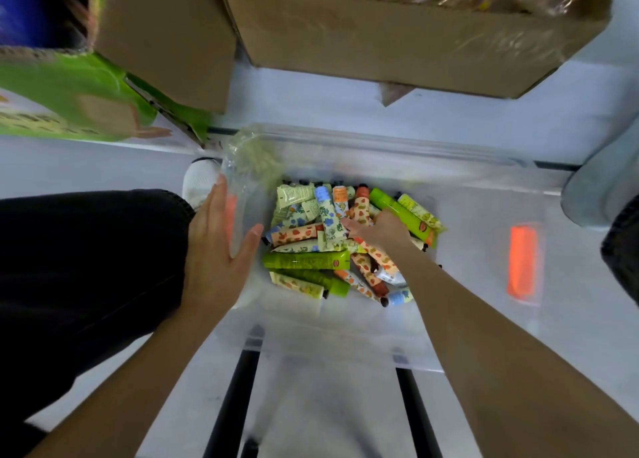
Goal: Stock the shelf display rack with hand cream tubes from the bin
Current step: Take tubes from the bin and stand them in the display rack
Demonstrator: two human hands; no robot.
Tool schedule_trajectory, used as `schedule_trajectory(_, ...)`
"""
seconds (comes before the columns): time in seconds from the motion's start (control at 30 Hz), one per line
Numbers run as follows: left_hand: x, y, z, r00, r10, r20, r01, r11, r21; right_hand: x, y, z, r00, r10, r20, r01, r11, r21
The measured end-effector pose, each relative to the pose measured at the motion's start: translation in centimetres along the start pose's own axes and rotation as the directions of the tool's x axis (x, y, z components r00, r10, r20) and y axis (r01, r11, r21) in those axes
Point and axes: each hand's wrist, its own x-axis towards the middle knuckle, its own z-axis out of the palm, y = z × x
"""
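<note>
A clear plastic bin (345, 146) stands on the pale floor below me. Several hand cream tubes (307, 260) lie piled in it, green, orange-patterned and blue-flowered. My left hand (218, 250) rests on the bin's left wall, fingers straight along the outside and thumb spread to the inside. My right hand (380, 229) reaches down into the pile from the right, back of the hand up. Its fingers stretch leftward onto the patterned tubes, and a long green tube (397, 208) lies just behind it. No tube is lifted. The display rack is out of view.
A large cardboard box (397, 42) sits beyond the bin, with a smaller brown box (166, 39) and a green carton (58, 91) at upper left. An orange latch (524, 260) marks the bin's right end. My dark trouser leg (86, 267) and white shoe (198, 184) are left.
</note>
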Motion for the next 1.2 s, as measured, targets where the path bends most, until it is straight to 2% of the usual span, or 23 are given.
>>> schedule_trajectory(0.07, 0.0, 0.0, 0.0, 1.000, -0.001, -0.003, 0.001, 1.000, 0.009, -0.6, -0.3, 0.1, 1.000, -0.006, -0.004, 0.006, 1.000, 0.012)
schedule_trajectory(0.17, -0.1, 0.0, -0.1, 1.000, -0.014, -0.008, 0.014, 1.000, 0.001, -0.4, 0.7, 0.6, 0.993, 0.072, 0.097, -0.084, 0.988, 0.132)
schedule_trajectory(0.33, -0.1, 0.0, 0.0, 1.000, -0.009, -0.007, 0.009, 1.000, 0.001, -1.1, 2.0, 1.8, 0.980, 0.020, 0.199, -0.090, 0.932, 0.352)
schedule_trajectory(0.63, -0.2, -0.4, 0.2, 0.999, -0.026, -0.023, 0.025, 0.999, -0.027, -1.3, 2.5, 1.6, 0.949, -0.057, 0.311, -0.105, 0.871, 0.479)
schedule_trajectory(0.97, 0.0, -0.6, 0.3, 0.999, -0.035, -0.023, 0.035, 0.999, -0.020, -2.3, 2.2, 2.2, 0.920, -0.133, 0.368, -0.027, 0.917, 0.399)
schedule_trajectory(1.2, -0.1, -0.5, 0.2, 0.999, -0.027, -0.022, 0.026, 0.999, -0.038, -3.1, 2.1, 2.5, 0.927, -0.154, 0.341, 0.038, 0.945, 0.324)
